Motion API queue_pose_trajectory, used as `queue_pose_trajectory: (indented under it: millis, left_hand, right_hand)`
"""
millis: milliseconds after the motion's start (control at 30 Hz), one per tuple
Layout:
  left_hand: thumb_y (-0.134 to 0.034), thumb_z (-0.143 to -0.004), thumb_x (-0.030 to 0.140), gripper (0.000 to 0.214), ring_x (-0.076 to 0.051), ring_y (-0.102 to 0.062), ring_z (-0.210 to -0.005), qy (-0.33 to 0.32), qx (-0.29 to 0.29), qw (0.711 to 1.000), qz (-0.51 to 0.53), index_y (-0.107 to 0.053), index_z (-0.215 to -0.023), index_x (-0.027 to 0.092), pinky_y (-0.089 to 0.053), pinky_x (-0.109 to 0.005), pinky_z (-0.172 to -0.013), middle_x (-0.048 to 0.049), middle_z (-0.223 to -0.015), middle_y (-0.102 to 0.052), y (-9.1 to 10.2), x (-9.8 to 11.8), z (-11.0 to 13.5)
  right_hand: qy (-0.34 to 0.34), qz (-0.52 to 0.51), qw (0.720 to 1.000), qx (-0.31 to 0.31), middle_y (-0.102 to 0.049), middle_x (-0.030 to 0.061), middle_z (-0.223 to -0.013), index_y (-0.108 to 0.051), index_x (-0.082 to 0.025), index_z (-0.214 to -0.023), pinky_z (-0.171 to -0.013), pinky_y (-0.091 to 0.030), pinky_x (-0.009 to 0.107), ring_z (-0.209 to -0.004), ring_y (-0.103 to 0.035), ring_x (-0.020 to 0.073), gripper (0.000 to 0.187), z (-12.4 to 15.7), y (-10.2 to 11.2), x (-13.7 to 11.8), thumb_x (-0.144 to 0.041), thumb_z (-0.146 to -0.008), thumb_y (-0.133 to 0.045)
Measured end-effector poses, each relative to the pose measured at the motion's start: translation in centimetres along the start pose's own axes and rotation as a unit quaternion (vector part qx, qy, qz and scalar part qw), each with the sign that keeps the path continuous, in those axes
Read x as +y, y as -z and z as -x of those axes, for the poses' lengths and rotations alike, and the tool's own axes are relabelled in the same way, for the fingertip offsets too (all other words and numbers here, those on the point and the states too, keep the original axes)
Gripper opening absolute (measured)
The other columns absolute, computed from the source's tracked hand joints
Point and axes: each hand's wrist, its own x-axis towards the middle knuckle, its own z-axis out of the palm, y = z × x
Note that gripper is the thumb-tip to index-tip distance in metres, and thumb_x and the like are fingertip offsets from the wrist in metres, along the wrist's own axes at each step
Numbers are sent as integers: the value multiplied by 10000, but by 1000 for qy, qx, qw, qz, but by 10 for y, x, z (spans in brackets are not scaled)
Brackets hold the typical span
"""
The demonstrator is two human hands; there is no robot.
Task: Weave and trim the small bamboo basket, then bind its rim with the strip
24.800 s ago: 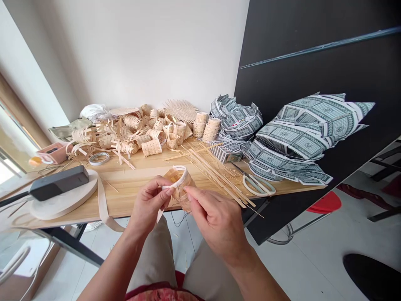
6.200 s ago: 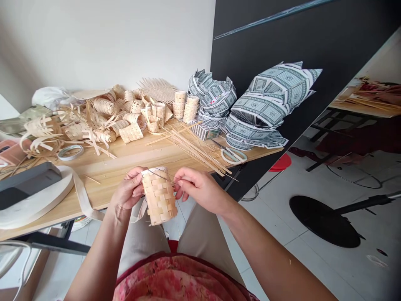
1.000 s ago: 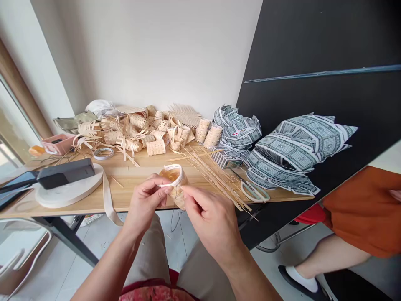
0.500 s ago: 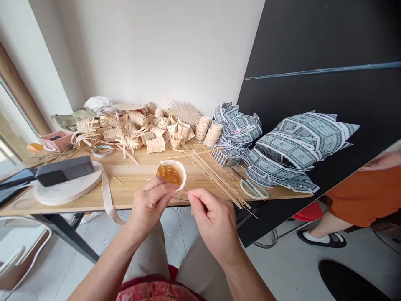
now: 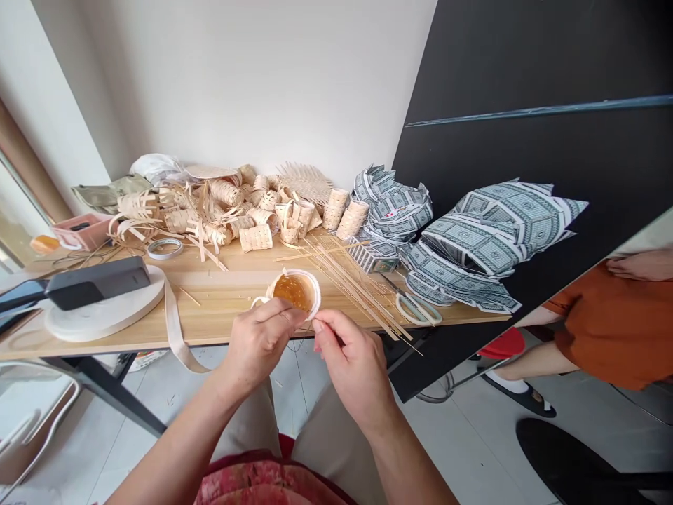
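A small round woven basket (image 5: 291, 289) is tilted with its amber-coloured inside towards me and a white band along its rim. The closed fingers of my left hand (image 5: 263, 340) grip it at the near left of the rim. Against the lower right of that rim, my right hand (image 5: 353, 361) pinches a thin strand, mostly hidden by the fingertips. Below the hands a dark, thin loop of thread or wire hangs at the table's edge. Both hands are close together, in front of the wooden table (image 5: 226, 287).
Woven baskets and loose strips (image 5: 210, 203) crowd the table's back. Long thin splints (image 5: 352, 287) lie right of my hands, near scissors (image 5: 418, 308) and folded patterned-paper pieces (image 5: 488, 231). A tape roll (image 5: 105, 308) sits left. At right, a person's orange clothing (image 5: 620, 330) shows.
My right hand's fingertips have come in against the rim, where a short length of strand showed between them before. The basket has shifted slightly right in view and turned a little.
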Motion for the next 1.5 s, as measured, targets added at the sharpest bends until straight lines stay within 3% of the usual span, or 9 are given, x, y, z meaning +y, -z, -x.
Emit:
queue_pose_trajectory:
  millis: [367, 500, 567, 800, 900, 1033, 1133, 1267, 1500]
  left_hand:
    - [-434, -856, 82, 213, -76, -565, -566, -34, -14, 999, -2, -626, -820, 165, -404, -156, -510, -5, -715, -655, -6, 1, 5]
    - [-403, -867, 77, 246, -83, -527, -547, -71, -26, 996, -47, -630, -841, 170, -370, -180, -497, -5, -712, -650, -8, -6, 7]
    - [-384, -882, 87, 259, -88, -504, -543, -92, -43, 993, -61, -627, -877, 176, -353, -196, -495, -4, -723, -649, -8, -7, 6]
    - [-332, -923, 140, 273, -103, -457, -556, -165, -97, 980, -58, -602, -887, 152, -340, -228, -508, -4, -723, -624, -7, -3, 1]
    - [-315, -928, 138, 279, -101, -452, -556, -167, -111, 979, -45, -593, -899, 146, -334, -225, -506, -1, -716, -607, -6, -2, -1]
    - [-295, -932, 141, 322, -96, -469, -553, -195, -182, 964, 10, -608, -853, 155, -348, -217, -517, 6, -668, -578, -7, -2, -2]
    - [-330, -922, 142, 301, -86, -529, -605, -139, -188, 968, 88, -624, -857, 151, -381, -190, -543, -12, -727, -595, -8, -7, -6]
    - [-477, -878, 273, 233, -95, -558, -657, -3, -167, 948, 272, -651, -813, 132, -424, -182, -595, -28, -715, -588, -2, -11, -18]
    - [-604, -779, 382, 271, -80, -502, -602, 167, -192, 843, 474, -698, -768, 128, -398, -170, -520, -11, -670, -526, 9, -12, -28]
  right_hand:
    - [-59, -44, 997, -22, -562, -46, -505, -519, -187, -636, -455, -373, 190, -421, -505, 86, 200, 2, 2, 6, -167, -818, -440]
    - [4, 7, 1000, 19, -664, 17, -802, -614, -191, -827, -558, -435, 219, -597, -593, 114, 148, -5, 16, 5, -172, -833, -467]
    - [47, 67, 996, 37, -652, 26, -804, -630, -191, -807, -605, -428, 236, -660, -587, 130, 148, -10, 21, 1, -162, -829, -487]
    - [37, 247, 961, -116, -549, 14, -636, -536, -173, -588, -517, -297, 242, -586, -490, 128, 228, -23, 13, -4, -78, -786, -475]
    - [70, 179, 978, -85, -514, 1, -628, -470, -177, -578, -510, -284, 243, -561, -449, 117, 232, -24, 13, -3, -68, -780, -442]
    - [68, 1, 997, 38, -506, -6, -650, -484, -186, -637, -554, -347, 239, -608, -476, 118, 187, -27, 29, -9, -127, -809, -446]
    - [-38, -217, 975, 29, -543, -8, -738, -488, -204, -721, -433, -308, 215, -531, -497, 95, 139, -33, 43, -15, -299, -822, -500]
    - [-133, -433, 890, -53, -506, -51, -603, -448, -219, -719, -391, -292, 174, -500, -510, 86, 249, -45, 60, -17, -405, -748, -611]
    - [-152, -437, 879, 117, -361, -77, -555, -502, -209, -639, -392, -293, 161, -436, -314, 34, 182, -75, 109, 19, -197, -714, -668]
